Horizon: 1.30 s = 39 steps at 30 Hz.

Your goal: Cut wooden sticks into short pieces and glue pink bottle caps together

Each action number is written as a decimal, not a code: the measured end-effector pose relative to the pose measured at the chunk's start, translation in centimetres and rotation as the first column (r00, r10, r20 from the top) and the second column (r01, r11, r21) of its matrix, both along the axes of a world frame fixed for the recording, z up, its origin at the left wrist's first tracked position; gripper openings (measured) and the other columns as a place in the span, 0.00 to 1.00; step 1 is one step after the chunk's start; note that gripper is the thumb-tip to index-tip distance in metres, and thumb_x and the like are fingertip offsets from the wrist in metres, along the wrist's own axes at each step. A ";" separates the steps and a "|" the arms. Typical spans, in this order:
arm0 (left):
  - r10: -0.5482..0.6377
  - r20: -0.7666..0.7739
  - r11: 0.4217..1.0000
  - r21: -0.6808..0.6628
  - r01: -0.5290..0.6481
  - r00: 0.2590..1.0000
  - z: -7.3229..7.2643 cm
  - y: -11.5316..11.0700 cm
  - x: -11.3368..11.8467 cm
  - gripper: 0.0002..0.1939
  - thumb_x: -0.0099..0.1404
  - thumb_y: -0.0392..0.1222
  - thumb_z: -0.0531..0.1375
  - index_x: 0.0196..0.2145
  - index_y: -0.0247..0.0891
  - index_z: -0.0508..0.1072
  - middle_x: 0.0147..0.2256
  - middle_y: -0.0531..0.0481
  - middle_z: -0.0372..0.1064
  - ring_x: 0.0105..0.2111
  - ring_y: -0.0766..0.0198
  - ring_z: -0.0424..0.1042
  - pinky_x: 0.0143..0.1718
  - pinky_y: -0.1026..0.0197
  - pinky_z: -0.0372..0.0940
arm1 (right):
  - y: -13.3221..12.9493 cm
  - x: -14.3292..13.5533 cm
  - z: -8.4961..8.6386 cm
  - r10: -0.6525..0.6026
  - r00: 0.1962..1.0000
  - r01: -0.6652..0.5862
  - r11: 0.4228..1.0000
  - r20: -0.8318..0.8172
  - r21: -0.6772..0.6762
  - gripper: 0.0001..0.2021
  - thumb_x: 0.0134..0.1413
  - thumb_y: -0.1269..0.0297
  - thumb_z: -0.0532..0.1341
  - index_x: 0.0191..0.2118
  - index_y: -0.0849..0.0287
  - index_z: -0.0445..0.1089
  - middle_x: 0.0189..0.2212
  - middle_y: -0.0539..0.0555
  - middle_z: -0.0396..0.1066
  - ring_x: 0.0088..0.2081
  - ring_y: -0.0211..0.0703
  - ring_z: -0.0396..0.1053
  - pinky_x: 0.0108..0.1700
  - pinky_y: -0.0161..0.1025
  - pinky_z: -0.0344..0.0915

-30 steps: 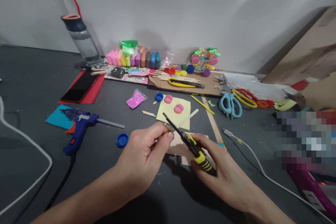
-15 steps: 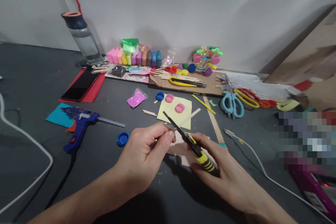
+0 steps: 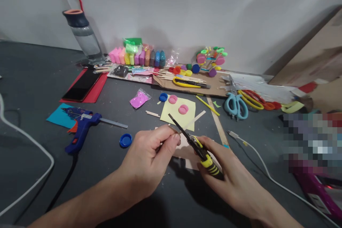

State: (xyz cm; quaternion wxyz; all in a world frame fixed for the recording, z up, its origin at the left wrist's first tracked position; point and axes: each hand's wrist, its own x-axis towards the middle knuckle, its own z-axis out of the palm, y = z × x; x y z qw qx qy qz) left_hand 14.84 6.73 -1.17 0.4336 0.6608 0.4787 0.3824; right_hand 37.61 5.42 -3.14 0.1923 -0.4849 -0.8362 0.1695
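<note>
My left hand (image 3: 152,153) pinches a thin pale wooden strip (image 3: 196,119), which sticks out to the upper right over a yellow paper square (image 3: 171,108). Wrapped round the black and yellow handle of a cutting tool (image 3: 210,164) is my right hand (image 3: 227,171). The tool's narrow dark jaws cross the strip just beside my left fingertips. Beneath both hands lies a pale sheet (image 3: 191,162), partly hidden by them. Two pink rings (image 3: 183,109) rest on the yellow paper, with a blue cap (image 3: 163,97) at its upper left corner.
At the left are a blue glue gun (image 3: 81,128), a phone (image 3: 82,85) and a water bottle (image 3: 88,39). Another blue cap (image 3: 125,140) lies left of my hands. Blue scissors (image 3: 236,105) and a white cable (image 3: 262,160) are at the right. Clay packets (image 3: 141,57) stand behind.
Both hands have shifted very slightly to the right with the strip and the tool. Their grips look the same.
</note>
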 end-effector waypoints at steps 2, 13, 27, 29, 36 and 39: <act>0.003 0.006 1.000 -0.018 -0.003 1.000 0.0 0.0 0.1 0.16 0.72 0.43 0.51 0.31 0.37 0.73 0.27 0.51 0.70 0.27 0.66 0.66 0.28 0.65 0.58 | 0.0 -0.1 -0.1 -0.008 1.000 0.007 1.000 0.018 0.014 0.21 0.53 0.68 0.55 0.55 0.55 0.61 0.47 0.58 0.75 0.44 0.51 0.76 0.40 0.40 0.75; 0.131 0.117 0.988 0.071 -0.140 0.984 0.6 0.0 -0.7 0.13 0.72 0.41 0.53 0.30 0.38 0.71 0.18 0.61 0.49 0.17 0.72 0.48 0.18 0.67 0.46 | 1.2 2.6 1.3 0.014 0.999 -0.010 0.991 0.029 -0.136 0.27 0.60 0.55 0.61 0.62 0.50 0.57 0.58 0.56 0.68 0.56 0.53 0.70 0.52 0.44 0.72; 0.108 -0.159 0.916 0.400 -0.036 0.981 0.5 0.1 -0.7 0.09 0.71 0.35 0.54 0.34 0.38 0.72 0.24 0.58 0.66 0.21 0.74 0.61 0.24 0.70 0.55 | 2.2 2.5 1.4 0.129 0.971 -0.149 0.985 0.202 0.087 0.18 0.62 0.56 0.63 0.54 0.55 0.68 0.50 0.60 0.69 0.48 0.52 0.70 0.47 0.47 0.70; 0.060 -0.233 0.906 0.420 0.045 0.971 0.1 0.3 -0.5 0.09 0.72 0.34 0.53 0.35 0.37 0.72 0.26 0.56 0.70 0.24 0.71 0.66 0.28 0.69 0.58 | 1.6 1.9 2.5 0.080 0.993 -0.102 0.941 0.083 0.321 0.10 0.64 0.68 0.60 0.50 0.54 0.68 0.46 0.57 0.69 0.45 0.47 0.71 0.45 0.43 0.69; -0.081 -0.512 0.808 0.468 0.357 0.855 -2.1 0.2 0.2 0.13 0.73 0.34 0.49 0.32 0.37 0.68 0.28 0.52 0.70 0.27 0.64 0.69 0.29 0.61 0.60 | 1.4 -1.3 3.4 0.236 0.958 -0.282 0.876 0.162 0.392 0.08 0.65 0.76 0.55 0.45 0.62 0.69 0.36 0.57 0.73 0.38 0.48 0.69 0.41 0.43 0.64; -0.062 -0.571 0.795 0.467 0.386 0.819 -2.5 0.3 0.1 0.12 0.73 0.34 0.49 0.33 0.38 0.68 0.28 0.52 0.70 0.27 0.61 0.70 0.28 0.60 0.59 | 2.1 -1.9 2.4 0.250 0.960 -0.272 0.941 0.129 0.199 0.12 0.66 0.75 0.50 0.39 0.63 0.71 0.27 0.53 0.68 0.28 0.42 0.63 0.31 0.37 0.59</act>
